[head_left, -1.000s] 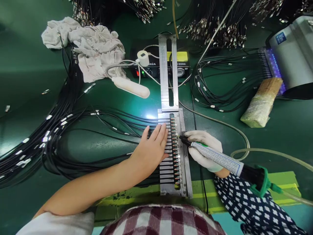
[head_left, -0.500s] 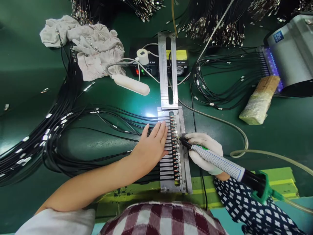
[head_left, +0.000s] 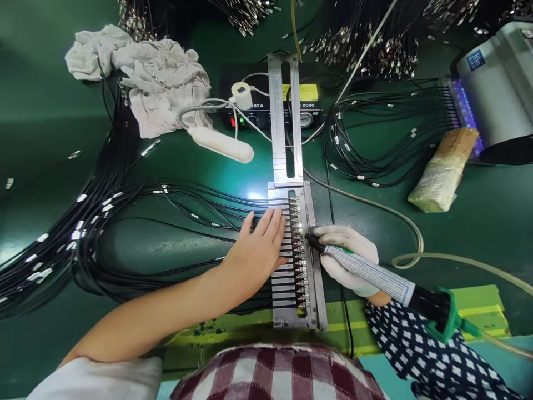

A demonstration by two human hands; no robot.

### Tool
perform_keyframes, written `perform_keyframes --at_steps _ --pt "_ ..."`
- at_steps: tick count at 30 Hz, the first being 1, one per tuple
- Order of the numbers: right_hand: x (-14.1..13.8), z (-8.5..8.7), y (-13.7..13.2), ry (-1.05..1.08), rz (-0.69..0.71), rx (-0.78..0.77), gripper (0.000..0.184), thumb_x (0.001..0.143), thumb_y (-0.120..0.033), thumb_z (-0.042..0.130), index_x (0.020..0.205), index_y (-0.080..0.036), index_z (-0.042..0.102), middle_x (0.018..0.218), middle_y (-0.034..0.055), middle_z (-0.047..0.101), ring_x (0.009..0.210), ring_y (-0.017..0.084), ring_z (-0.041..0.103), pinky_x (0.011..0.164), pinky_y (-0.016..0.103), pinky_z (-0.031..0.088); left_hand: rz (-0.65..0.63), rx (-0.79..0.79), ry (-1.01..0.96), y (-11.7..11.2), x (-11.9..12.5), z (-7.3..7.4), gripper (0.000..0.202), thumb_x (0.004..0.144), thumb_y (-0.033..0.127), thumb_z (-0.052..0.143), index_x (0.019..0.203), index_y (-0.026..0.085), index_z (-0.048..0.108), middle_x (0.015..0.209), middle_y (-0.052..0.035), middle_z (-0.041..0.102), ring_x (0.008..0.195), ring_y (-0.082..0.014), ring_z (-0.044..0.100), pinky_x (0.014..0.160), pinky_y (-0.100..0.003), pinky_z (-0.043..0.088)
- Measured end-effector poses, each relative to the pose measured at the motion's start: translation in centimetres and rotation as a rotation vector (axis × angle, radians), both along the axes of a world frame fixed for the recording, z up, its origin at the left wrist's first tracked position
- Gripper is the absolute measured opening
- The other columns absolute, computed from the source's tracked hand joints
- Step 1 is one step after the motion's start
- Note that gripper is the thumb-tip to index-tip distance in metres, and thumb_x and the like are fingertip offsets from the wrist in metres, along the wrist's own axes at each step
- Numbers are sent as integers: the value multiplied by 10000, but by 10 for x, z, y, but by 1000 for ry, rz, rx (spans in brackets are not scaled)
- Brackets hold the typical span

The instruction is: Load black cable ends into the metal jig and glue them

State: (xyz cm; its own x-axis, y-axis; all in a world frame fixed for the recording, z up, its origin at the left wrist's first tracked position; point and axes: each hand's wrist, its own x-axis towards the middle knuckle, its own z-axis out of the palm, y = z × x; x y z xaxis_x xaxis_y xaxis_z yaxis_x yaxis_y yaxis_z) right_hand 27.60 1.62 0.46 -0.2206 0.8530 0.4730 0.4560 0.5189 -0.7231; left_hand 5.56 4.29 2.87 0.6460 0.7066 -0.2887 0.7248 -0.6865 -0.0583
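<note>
A slotted metal fixture (head_left: 314, 278) lies in front of me with a row of cable connectors (head_left: 298, 261) clamped along it. My bare left hand (head_left: 256, 253) lies flat, fingers apart, on the fixture's left side and the black cables (head_left: 183, 208) feeding into it. My gloved right hand (head_left: 347, 258) grips a syringe-like dispenser (head_left: 370, 272) with a white label and a green rear cap. Its dark tip touches the connector row about midway along the fixture.
A hose (head_left: 416, 233) runs from the dispenser across the green table. Behind stand a black controller box (head_left: 308, 108), a white gooseneck lamp (head_left: 220, 145), a crumpled rag (head_left: 154, 83), a grey machine with violet light (head_left: 495, 83), a wrapped block (head_left: 443, 169) and cable bundles (head_left: 62, 244).
The dispenser tip has crept slightly down the connector row. My left hand stays pressed on the fixture.
</note>
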Motion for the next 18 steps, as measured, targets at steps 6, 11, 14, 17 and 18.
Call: perform_keyframes --at_steps 6,11,14,17,18 --pt "2 1 -1 -9 17 7 136 817 -208 670 952 -198 658 992 110 747 899 217 731 801 355 615 4 0 -3 0 0 0 699 962 496 496 1499 68 361 1591 -171 266 1469 -328 306 1155 -540 346" --pt "2 3 -2 -16 19 1 128 820 -203 660 948 -195 655 982 114 746 896 214 731 797 343 612 2 -17 15 0 0 1 722 964 510 487 1505 56 337 1596 -175 237 1476 -322 293 1159 -542 339" --pt "2 3 -2 -22 20 -2 131 818 -210 660 948 -203 655 983 108 747 894 216 731 794 351 613 5 -25 27 1 1 2 724 964 513 485 1508 60 331 1597 -176 232 1477 -321 291 1161 -542 336" --pt "2 3 -2 -18 18 -3 131 820 -216 664 949 -202 656 986 110 747 896 217 732 797 352 613 8 -28 31 1 1 2 713 967 508 482 1507 66 336 1596 -175 235 1475 -320 296 1159 -541 340" --pt "2 3 -2 -17 16 -4 128 821 -217 665 948 -199 657 986 112 747 896 217 732 798 350 613 6 -26 29 1 1 2 711 968 506 482 1507 66 337 1596 -174 236 1474 -321 297 1157 -541 342"
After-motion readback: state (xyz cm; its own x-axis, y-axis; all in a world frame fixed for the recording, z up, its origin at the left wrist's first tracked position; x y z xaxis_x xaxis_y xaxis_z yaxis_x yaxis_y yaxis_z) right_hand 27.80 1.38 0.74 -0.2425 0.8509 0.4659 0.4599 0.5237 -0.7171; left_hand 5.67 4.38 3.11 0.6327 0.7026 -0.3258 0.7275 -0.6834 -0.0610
